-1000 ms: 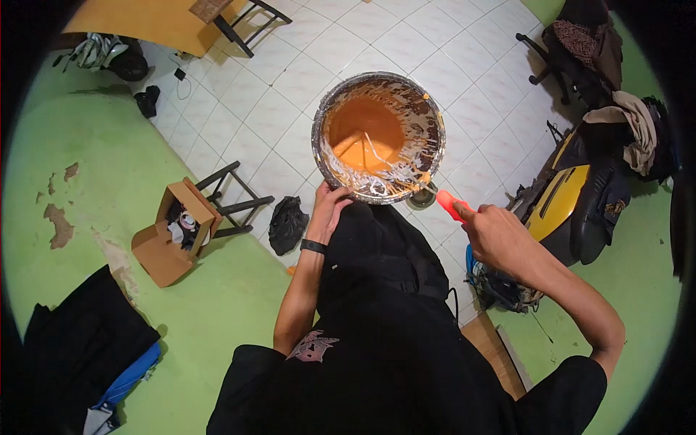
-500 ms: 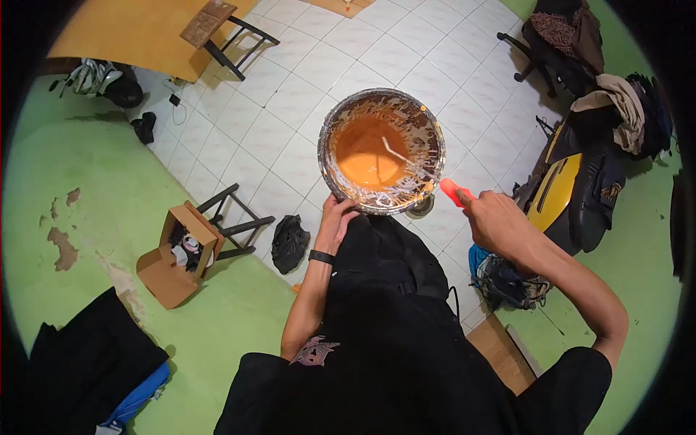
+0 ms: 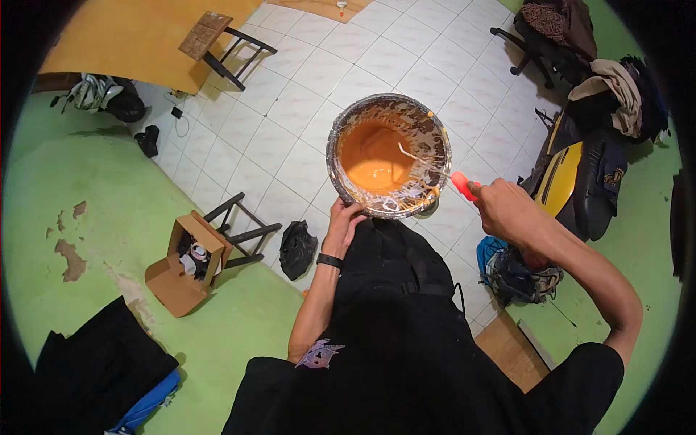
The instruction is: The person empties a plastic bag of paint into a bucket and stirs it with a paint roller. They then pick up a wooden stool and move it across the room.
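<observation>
A round bucket (image 3: pixel 334 174) with a paint-crusted rim holds orange paint (image 3: pixel 368 156). My left hand (image 3: pixel 342 226) grips the near-left side of its rim, with a black band on the wrist. In my right hand (image 3: pixel 510 212), closed and to the right of the bucket, is the red-orange handle of a paint roller (image 3: pixel 462 184). The roller's thin bent wire reaches over the right rim into the bucket. Its roller head does not stand out against the paint. Whitish and orange smears coat the bucket's inner wall.
White tiles (image 3: pixel 290 109) cover the floor. To the left are a black plastic bag (image 3: pixel 298 250), an open cardboard box (image 3: pixel 174 283) and a wooden stool (image 3: pixel 206 36) farther back. A yellow-and-black motorbike (image 3: pixel 562 174) stands at right, close to my right arm, near a bundle (image 3: pixel 518 272).
The bucket, both hands and the roller sit slightly farther right in view, as does much of the near scene. The wire's bent tip also shows a little lower. Both grips stay the same.
</observation>
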Action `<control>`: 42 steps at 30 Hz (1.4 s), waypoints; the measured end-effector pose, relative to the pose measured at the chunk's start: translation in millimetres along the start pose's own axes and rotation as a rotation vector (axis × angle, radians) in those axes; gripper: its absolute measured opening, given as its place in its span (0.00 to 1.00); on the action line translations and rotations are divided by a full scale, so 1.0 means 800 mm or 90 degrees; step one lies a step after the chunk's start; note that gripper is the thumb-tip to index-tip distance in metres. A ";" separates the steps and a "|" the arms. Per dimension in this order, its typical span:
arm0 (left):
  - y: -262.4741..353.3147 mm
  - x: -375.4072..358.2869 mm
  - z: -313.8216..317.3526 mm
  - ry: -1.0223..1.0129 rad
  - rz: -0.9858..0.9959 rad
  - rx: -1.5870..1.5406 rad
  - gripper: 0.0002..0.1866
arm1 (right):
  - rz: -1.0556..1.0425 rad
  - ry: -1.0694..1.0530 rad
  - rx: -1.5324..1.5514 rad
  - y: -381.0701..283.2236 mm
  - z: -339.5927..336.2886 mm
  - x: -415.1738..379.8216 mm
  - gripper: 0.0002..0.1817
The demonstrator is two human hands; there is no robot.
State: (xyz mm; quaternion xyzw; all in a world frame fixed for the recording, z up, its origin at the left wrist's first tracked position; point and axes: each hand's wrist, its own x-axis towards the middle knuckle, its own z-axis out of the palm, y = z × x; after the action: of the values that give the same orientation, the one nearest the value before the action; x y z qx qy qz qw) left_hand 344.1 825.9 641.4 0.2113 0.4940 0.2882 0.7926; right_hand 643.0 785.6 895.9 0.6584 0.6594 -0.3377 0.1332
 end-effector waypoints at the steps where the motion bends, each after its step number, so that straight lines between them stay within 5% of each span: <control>1: -0.003 -0.001 -0.001 -0.003 -0.005 -0.003 0.21 | -0.001 0.001 0.000 -0.001 0.009 0.004 0.10; 7: 0.004 -0.004 0.007 0.006 0.011 -0.014 0.22 | -0.099 0.052 -0.008 -0.009 0.022 -0.004 0.11; 13: 0.018 -0.020 0.013 0.013 0.018 0.002 0.25 | -0.038 -0.085 -0.056 0.005 -0.029 -0.018 0.12; 23: 0.006 -0.017 0.009 -0.025 0.017 0.037 0.17 | -0.041 -0.026 -0.050 -0.010 -0.014 0.002 0.11; 27: 0.012 -0.013 0.012 -0.009 0.014 0.021 0.17 | -0.145 0.032 -0.024 0.007 0.011 -0.002 0.10; 35: 0.019 -0.011 0.016 -0.007 0.038 0.005 0.18 | -0.030 -0.031 -0.074 0.012 -0.023 -0.032 0.13; 42: 0.021 0.017 0.036 -0.071 0.028 0.034 0.19 | -0.038 0.070 -0.035 -0.002 -0.015 -0.017 0.09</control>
State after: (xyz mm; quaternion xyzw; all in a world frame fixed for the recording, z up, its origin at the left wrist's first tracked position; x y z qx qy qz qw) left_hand 370.4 845.9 655.0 0.2591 0.4518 0.2796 0.8066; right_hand 646.2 782.7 913.8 0.6519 0.6941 -0.2869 0.1049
